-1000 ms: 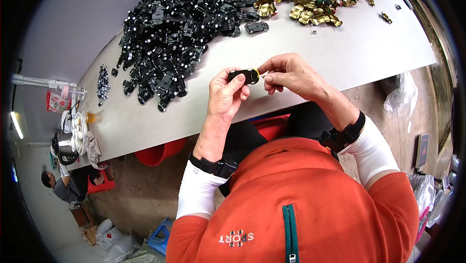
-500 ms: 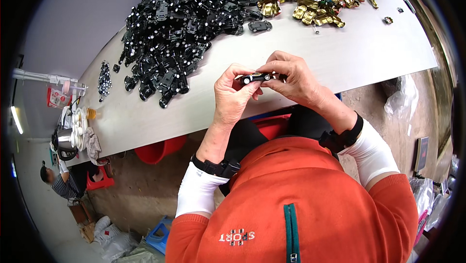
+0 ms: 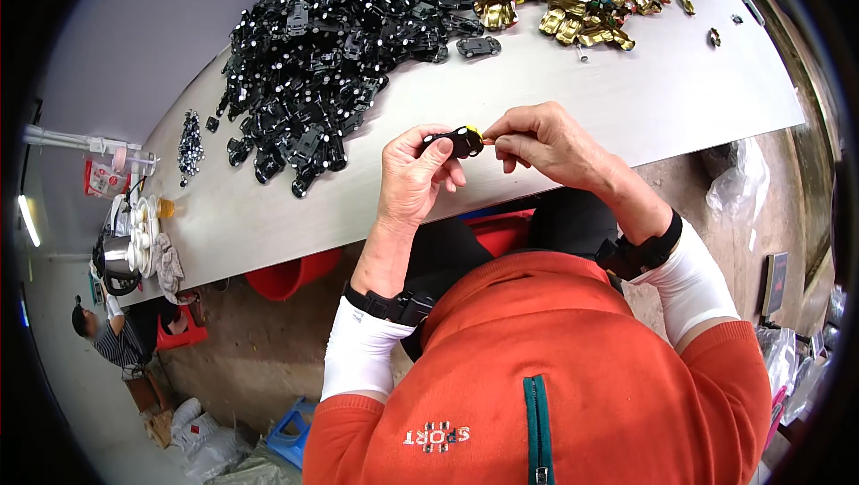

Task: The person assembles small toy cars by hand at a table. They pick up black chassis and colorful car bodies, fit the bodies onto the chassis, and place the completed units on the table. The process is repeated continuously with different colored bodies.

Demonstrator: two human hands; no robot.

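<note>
Between the thumb and fingers of my left hand (image 3: 413, 172) is a small toy car (image 3: 458, 141), its black underside and white wheels showing, with a yellow edge at its right end. My right hand (image 3: 553, 147) is closed in a pinch just off that yellow end. Whatever its fingertips hold is too small to make out. Beyond my hands lies a large heap of black toy car bases (image 3: 313, 64). To the right of that is a pile of shiny gold and coloured car bodies (image 3: 573, 2).
A single black car base (image 3: 479, 46) lies in front of the heaps on the white table (image 3: 591, 100). Small silvery parts (image 3: 191, 149) form a little pile at the left. Red tubs (image 3: 291, 275) stand under the table edge. Another person (image 3: 116, 337) sits at far left.
My left hand has tilted the toy car so more of its underside shows. My right hand has drawn back slightly to the right, from the car's side to its end.
</note>
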